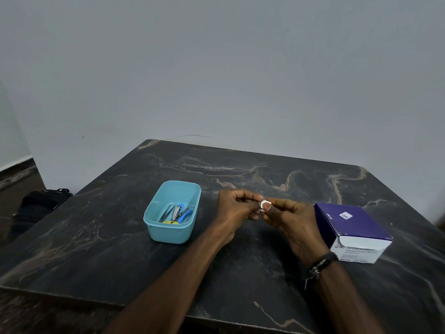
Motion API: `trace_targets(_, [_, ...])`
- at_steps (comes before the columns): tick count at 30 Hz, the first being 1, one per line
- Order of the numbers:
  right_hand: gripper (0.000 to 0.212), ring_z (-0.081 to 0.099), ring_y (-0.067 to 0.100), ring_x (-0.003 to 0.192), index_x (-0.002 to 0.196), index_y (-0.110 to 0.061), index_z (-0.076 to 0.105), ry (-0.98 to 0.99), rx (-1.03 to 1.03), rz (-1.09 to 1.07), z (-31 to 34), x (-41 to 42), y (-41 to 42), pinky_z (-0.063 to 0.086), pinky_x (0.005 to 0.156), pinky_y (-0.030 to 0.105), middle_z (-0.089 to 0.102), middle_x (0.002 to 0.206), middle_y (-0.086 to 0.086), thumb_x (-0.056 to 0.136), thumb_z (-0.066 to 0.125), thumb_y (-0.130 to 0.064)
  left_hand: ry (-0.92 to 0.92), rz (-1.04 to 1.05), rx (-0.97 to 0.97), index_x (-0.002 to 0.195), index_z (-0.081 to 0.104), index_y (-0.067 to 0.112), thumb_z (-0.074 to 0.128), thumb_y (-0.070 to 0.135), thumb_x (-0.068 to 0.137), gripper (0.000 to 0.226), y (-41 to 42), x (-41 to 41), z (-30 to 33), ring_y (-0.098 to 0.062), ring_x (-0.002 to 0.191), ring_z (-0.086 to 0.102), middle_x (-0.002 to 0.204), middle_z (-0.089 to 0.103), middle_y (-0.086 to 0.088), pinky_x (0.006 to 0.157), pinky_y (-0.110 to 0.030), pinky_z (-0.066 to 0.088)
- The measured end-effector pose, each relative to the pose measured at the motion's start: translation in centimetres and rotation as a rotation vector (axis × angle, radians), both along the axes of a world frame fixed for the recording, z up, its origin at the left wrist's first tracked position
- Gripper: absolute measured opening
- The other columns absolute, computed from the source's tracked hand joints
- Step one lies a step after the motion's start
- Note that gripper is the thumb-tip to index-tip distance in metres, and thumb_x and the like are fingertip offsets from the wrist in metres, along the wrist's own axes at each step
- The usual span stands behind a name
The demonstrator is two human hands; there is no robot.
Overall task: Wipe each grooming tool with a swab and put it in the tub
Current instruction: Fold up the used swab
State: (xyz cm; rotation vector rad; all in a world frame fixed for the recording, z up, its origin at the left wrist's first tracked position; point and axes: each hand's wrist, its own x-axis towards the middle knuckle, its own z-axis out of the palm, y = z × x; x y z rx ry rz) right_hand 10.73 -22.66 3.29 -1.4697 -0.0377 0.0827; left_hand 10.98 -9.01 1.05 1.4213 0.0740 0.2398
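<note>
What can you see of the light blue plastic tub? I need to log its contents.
The light blue plastic tub is a rounded rectangular, lidless container with a rimmed lip, standing upright on the dark marbled table, left of both hands and untouched by them. Inside lie several small grooming tools: thin metal pieces, one looking like nail clippers, plus blue-handled and yellow parts. The exact count is unclear.

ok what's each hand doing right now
left hand: closed, pinching the swab packet
right hand: closed, pinching the same packet from the other side
</note>
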Motion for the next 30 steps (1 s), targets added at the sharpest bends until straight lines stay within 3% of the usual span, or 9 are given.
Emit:
trace_targets(8, [0.005,0.069,0.017,0.068,0.085,-0.001,0.067,-0.008,0.001,-0.035,-0.1,0.2,0.0,0.059,0.062,0.022,0.071,0.076,0.011,0.083,0.065,0.003,0.013,-0.054,-0.072,0.091,0.071,0.003,0.069,0.007,0.085,0.007,0.0,0.1,-0.1,-0.021,0.069,0.067,0.083,0.071,-0.017,0.063,-0.033,0.059])
trace_targets(16, [0.005,0.066,0.017,0.065,0.084,-0.006,0.069,-0.153,-0.204,-0.112,-1.1,1.4,-0.4,0.054,0.058,0.022,0.071,0.076,0.013,0.081,0.072,-0.003,-0.046,-0.089,0.012,0.092,0.069,0.002,0.067,-0.002,0.085,0.009,-0.2,0.0,-0.7,-0.018,0.066,0.067,0.077,0.07,-0.014,0.067,-0.034,0.06])
trace_targets(19, [0.006,0.067,0.016,0.065,0.083,-0.007,0.07,-0.179,-0.282,-0.122,-1.5,1.6,-0.3,0.052,0.059,0.024,0.072,0.073,0.01,0.08,0.075,-0.006,-0.032,-0.041,0.022,0.09,0.067,-0.001,0.065,-0.005,0.085,0.007,-0.5,0.3,-1.1,-0.015,0.059,0.065,0.077,0.068,-0.016,0.06,-0.029,0.059])
trace_targets(26, [0.009,0.069,0.021,0.076,0.092,-0.005,0.071,-0.138,-0.203,-0.056,-0.9,1.3,0.4,0.056,0.064,0.025,0.073,0.083,0.012,0.087,0.065,-0.001,-0.046,0.143,0.069,0.077,0.067,0.011,0.067,-0.006,0.083,0.018,-1.2,0.1,-0.8,-0.016,0.057,0.067,0.067,0.07,-0.008,0.054,-0.026,0.056])
trace_targets(30, [0.01,0.066,0.019,0.07,0.088,-0.009,0.07,-0.182,-0.243,-0.172,0.5,0.6,1.6,0.057,0.064,0.029,0.07,0.077,0.007,0.084,0.068,0.0,-0.065,0.205,0.117,0.079,0.068,0.011,0.067,-0.004,0.083,0.016,-1.1,-0.3,0.7,-0.017,0.061,0.068,0.07,0.07,-0.009,0.064,-0.033,0.061])
